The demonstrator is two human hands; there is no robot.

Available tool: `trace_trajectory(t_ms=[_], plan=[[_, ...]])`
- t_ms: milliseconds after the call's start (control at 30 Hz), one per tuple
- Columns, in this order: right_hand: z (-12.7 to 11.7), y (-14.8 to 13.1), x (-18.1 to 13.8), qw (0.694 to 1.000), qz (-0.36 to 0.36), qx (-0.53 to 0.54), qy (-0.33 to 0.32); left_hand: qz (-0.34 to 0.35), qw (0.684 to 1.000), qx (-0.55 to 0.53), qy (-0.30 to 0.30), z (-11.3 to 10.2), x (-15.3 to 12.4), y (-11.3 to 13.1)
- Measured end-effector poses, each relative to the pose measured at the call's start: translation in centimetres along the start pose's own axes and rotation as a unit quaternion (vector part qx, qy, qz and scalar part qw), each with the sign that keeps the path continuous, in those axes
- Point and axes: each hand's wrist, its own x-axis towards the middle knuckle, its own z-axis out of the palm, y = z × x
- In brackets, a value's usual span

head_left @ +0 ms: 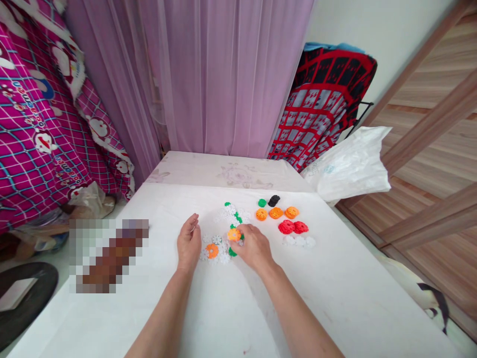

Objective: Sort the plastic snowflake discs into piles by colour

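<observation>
Small round plastic snowflake pieces lie scattered on a white table (223,308). My right hand (254,246) is closed in a pinch on an orange piece (234,234) among white and green pieces (233,215). My left hand (189,242) rests on its edge just left of the pile, fingers curled, with a small white piece at its fingertips. Another orange piece (212,250) lies between the two hands. Further right sit three orange pieces (276,213), two red ones (293,226), a green one (262,202) and a black one (274,200).
A white plastic bag (352,166) lies at the table's right rear corner. A purple curtain (219,74) hangs behind. A red patterned cloth (324,109) drapes over something at the back right. Pink patterned bedding (40,129) is on the left. A dark round object (22,303) sits low left.
</observation>
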Motion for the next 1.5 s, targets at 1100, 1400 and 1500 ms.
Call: trace_trajectory(t_ms=[1100,1400,1500], plan=[[0.2,1.7,-0.2,0.998,-0.037,0.040,-0.016,0.009,1.000,0.002,-0.005,-0.1,0.2,-0.4],[1.6,-3.1,-1.1,0.976,-0.204,0.016,-0.067,0.020,1.000,-0.004,-0.006,-0.2,0.4,-0.8],[1.5,-3.7,-0.8,0.980,-0.182,-0.011,-0.081,0.021,1.000,0.000,-0.008,-0.2,0.5,-0.8]])
